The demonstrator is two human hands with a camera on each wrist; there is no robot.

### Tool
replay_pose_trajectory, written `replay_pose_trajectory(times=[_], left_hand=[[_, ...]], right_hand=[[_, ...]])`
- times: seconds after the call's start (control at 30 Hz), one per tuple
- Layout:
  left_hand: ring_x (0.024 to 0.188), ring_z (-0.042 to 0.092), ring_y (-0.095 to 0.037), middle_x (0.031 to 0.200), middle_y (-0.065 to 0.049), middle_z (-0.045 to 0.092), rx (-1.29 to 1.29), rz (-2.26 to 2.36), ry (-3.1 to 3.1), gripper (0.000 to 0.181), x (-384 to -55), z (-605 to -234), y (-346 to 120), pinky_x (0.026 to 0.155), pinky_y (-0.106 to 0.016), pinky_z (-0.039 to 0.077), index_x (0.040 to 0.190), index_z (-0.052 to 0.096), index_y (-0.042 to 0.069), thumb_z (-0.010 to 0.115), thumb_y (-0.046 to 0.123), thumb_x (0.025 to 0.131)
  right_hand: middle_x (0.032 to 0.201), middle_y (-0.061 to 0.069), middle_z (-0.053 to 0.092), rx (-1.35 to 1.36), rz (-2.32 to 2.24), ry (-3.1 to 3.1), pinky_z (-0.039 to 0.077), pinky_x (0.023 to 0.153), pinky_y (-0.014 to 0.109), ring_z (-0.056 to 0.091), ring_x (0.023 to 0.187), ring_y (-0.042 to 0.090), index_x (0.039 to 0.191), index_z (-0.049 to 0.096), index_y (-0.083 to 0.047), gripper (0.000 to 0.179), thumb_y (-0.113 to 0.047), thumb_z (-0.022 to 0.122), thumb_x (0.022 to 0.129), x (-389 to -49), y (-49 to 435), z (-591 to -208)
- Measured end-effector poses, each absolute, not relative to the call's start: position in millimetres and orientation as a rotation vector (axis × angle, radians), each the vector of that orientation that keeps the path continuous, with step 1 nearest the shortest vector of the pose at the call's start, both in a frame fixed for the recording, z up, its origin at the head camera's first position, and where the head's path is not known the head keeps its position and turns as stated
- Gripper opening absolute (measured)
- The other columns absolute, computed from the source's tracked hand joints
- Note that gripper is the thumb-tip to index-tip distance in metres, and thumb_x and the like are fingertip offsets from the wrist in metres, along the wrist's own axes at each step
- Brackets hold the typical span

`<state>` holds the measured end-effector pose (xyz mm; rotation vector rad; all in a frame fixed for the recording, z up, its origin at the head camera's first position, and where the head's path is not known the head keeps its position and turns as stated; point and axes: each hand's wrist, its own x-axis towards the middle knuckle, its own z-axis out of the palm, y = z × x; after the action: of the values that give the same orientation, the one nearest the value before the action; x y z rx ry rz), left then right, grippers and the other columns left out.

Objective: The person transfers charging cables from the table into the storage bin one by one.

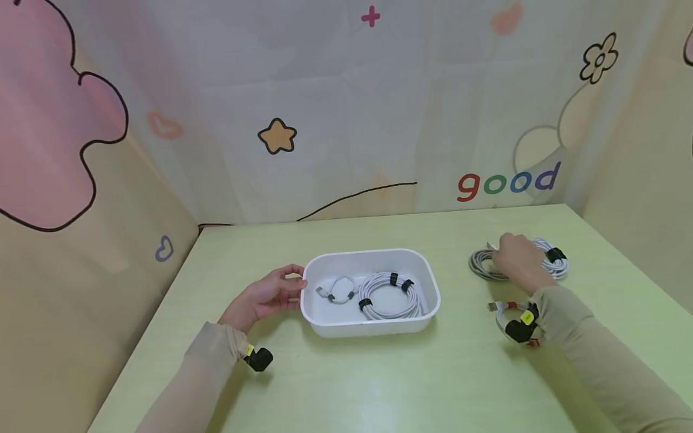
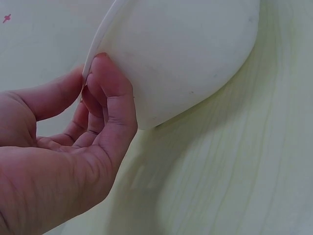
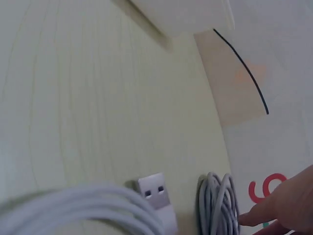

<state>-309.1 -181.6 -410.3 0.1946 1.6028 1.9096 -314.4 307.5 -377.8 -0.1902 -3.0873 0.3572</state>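
At the white plastic box (image 1: pixel 357 328), my left hand (image 1: pixel 273 294) pinches the left rim; the left wrist view shows thumb and fingers on the rim (image 2: pixel 90 54). Inside the box lie a small coiled white cable (image 1: pixel 341 288) and a larger white coil (image 1: pixel 392 297) with black ties. At the right, my right hand (image 1: pixel 520 258) pinches the edge of a coiled grey cable (image 1: pixel 484 267), its fingertips partly hidden. In the right wrist view, fingers (image 3: pixel 279 205) meet the side of that grey coil (image 3: pixel 217 205).
Beside the right hand is another white coil (image 1: pixel 557 261) with a black tie. Nearer, a white cable with red ties (image 1: pixel 503 328) lies partly under the right wrist, its USB plug (image 3: pixel 154 188) showing. Printed fabric walls (image 1: pixel 335 90) border the table (image 1: pixel 368 385).
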Motion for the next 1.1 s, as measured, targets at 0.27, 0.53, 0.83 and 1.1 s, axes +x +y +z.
replay_pose_trajectory(times=[0.27,0.53,0.83,1.1], left_hand=[[0.082,0.060,-0.013,0.095,-0.001,0.060,0.190,1.913,1.596,0.020,-308.0,-410.9,-181.7,0.072,-0.030,0.056,0.114,0.041,0.010,0.050,0.003,0.097],[0.080,0.060,-0.013,0.093,0.000,0.060,0.184,1.916,1.597,0.019,-308.3,-410.7,-180.8,0.072,-0.030,0.056,0.113,0.042,0.011,0.049,0.002,0.097],[0.080,0.061,-0.012,0.091,0.000,0.060,0.186,1.927,1.580,0.019,-309.2,-410.6,-181.5,0.072,-0.030,0.056,0.113,0.041,0.009,0.048,0.001,0.098],[0.080,0.061,-0.013,0.092,0.000,0.059,0.200,1.920,1.585,0.018,-310.4,-410.3,-181.9,0.072,-0.031,0.056,0.112,0.041,0.010,0.048,0.001,0.098]], right_hand=[[0.075,0.018,0.051,-0.220,0.360,-3.135,0.040,0.058,0.044,0.047,0.074,0.036,0.076,0.052,-0.001,0.012,-0.010,0.052,0.083,-314.9,321.8,-391.6],[0.063,0.009,0.047,-0.153,0.467,-3.084,0.035,0.049,0.032,0.045,0.057,0.022,0.071,0.051,-0.001,0.017,-0.013,0.054,0.084,-310.6,323.8,-392.0],[0.079,0.024,0.068,-0.028,0.658,-2.953,0.042,0.054,0.029,0.059,0.069,0.030,0.089,0.067,0.014,0.028,-0.014,0.068,0.085,-312.6,321.4,-385.0],[0.077,0.020,0.069,-0.022,0.747,-2.968,0.039,0.056,0.027,0.055,0.070,0.027,0.090,0.069,0.012,0.031,-0.019,0.069,0.085,-314.0,313.4,-372.7]])
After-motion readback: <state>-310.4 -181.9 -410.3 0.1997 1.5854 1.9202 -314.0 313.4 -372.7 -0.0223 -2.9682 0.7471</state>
